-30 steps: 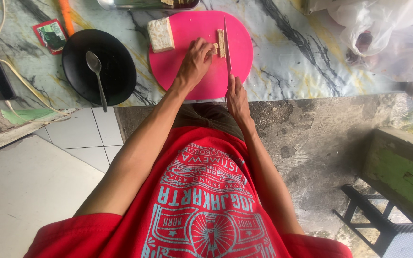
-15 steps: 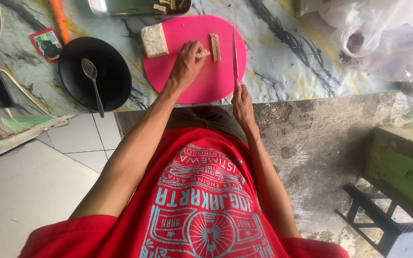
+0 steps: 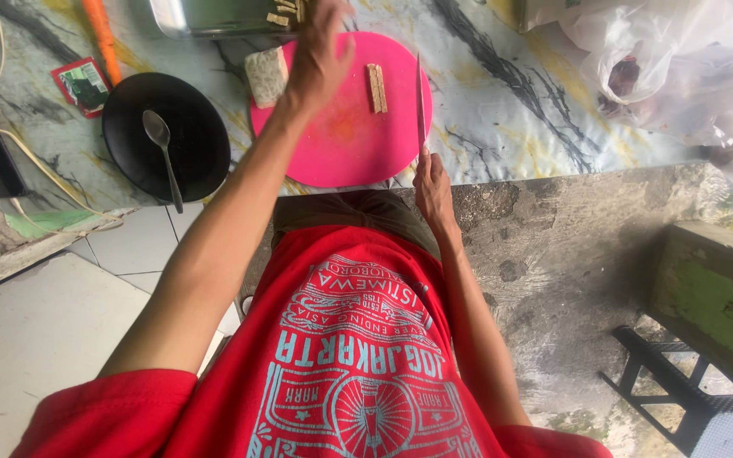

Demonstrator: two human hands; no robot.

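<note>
Reaching toward the far edge of the counter, the left hand (image 3: 320,51) hangs above the pink round cutting board (image 3: 341,140), fingers drawn loosely together; whether it pinches anything cannot be told, since it is blurred. Under and beyond it sits a metal tray (image 3: 214,17) with a few pale cut sticks (image 3: 286,13) at its near side. The right hand (image 3: 433,188) rests at the board's near right rim, closed around the handle of a knife (image 3: 421,102) whose thin blade lies along the board's right side, pointing away from the person. Two slim tan strips (image 3: 376,87) lie side by side on the board just left of the blade, touching each other. A pale speckled block (image 3: 266,76) sits on the board's left rim, partly hanging off it.

Left of the board a black round plate (image 3: 201,144) carries a metal spoon (image 3: 163,153). An orange carrot (image 3: 102,38) and a small packet (image 3: 82,85) lie near the far left corner, with clear plastic bags (image 3: 663,68) at the far right. The counter (image 3: 511,119) is marbled grey and yellow with a rough concrete front; pale floor tiles (image 3: 36,339) show below
</note>
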